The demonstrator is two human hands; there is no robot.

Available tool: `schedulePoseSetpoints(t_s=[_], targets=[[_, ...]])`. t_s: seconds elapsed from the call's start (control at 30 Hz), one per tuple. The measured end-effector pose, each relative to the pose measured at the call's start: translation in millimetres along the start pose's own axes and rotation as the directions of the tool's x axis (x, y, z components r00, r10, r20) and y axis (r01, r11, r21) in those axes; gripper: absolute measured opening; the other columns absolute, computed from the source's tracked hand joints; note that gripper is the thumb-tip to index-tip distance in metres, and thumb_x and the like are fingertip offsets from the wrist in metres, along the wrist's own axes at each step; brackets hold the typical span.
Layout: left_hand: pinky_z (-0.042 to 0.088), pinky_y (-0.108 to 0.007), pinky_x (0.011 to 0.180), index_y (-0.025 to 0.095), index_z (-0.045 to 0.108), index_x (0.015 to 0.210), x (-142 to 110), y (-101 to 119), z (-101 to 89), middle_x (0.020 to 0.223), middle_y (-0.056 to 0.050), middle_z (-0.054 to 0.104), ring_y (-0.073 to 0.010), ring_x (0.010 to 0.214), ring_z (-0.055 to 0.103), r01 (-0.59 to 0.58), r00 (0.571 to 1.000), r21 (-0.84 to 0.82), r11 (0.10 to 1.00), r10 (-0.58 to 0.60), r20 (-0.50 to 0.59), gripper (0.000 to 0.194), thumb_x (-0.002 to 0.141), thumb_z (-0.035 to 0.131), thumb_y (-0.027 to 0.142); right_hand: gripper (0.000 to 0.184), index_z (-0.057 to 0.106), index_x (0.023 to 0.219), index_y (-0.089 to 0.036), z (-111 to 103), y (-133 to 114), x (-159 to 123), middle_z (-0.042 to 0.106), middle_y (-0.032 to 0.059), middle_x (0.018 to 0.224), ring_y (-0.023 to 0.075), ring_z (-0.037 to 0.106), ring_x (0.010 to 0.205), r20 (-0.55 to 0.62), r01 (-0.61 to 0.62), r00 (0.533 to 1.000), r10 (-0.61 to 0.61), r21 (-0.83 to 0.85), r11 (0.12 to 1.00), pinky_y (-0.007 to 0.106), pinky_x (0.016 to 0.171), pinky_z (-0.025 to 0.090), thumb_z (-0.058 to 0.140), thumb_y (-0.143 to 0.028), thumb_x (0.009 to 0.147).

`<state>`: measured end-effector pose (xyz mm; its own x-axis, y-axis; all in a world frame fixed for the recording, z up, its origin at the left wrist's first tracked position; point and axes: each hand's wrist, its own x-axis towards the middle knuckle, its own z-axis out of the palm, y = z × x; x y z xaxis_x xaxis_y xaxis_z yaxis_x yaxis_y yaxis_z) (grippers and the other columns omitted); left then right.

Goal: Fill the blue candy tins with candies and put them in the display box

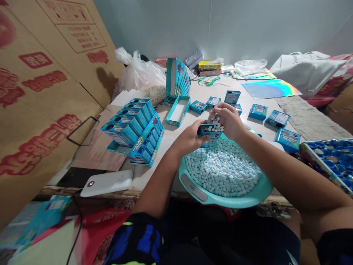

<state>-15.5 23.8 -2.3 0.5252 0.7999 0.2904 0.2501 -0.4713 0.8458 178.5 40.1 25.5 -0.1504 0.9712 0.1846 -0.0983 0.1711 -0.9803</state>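
Observation:
My left hand (189, 139) grips a small blue candy tin (209, 139) with an open top, which holds pale blue candies. My right hand (225, 120) is cupped just above the tin, its fingers closed around a bunch of candies, and some of them show below the fingers. Under both hands sits a teal plastic basin (220, 200) heaped with pale blue candies (222, 167). The tin's near edge is over the basin's far rim. My forearms reach across the basin from the near side.
Stacked blue boxes (132, 127) stand left of the basin, beside a fanned row (176, 79) and an open teal box (178, 110). Loose blue tins (257, 112) lie to the right. A tray of blue caps (328, 163) sits at right. A cardboard carton (46, 92) walls the left.

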Motion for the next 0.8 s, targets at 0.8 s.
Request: schedulePoseSetpoints(t_s=[0.8], targets=[[0.055,-0.043,0.108,0.024,0.065,0.128,1.0,0.7,-4.5,0.133,-0.011,0.072,-0.0277,0.123,0.069,-0.068,0.979,0.091,0.994,0.084,-0.185,0.032,0.099,0.067,0.038,0.031,0.043,0.09,-0.028,1.1,-3.2,1.2,0.059,0.0045,0.096,0.024,0.065,0.101,-0.046,0.061,0.997,-0.063,-0.04,0.997,0.043,0.094,0.054,0.054,-0.056,0.08]])
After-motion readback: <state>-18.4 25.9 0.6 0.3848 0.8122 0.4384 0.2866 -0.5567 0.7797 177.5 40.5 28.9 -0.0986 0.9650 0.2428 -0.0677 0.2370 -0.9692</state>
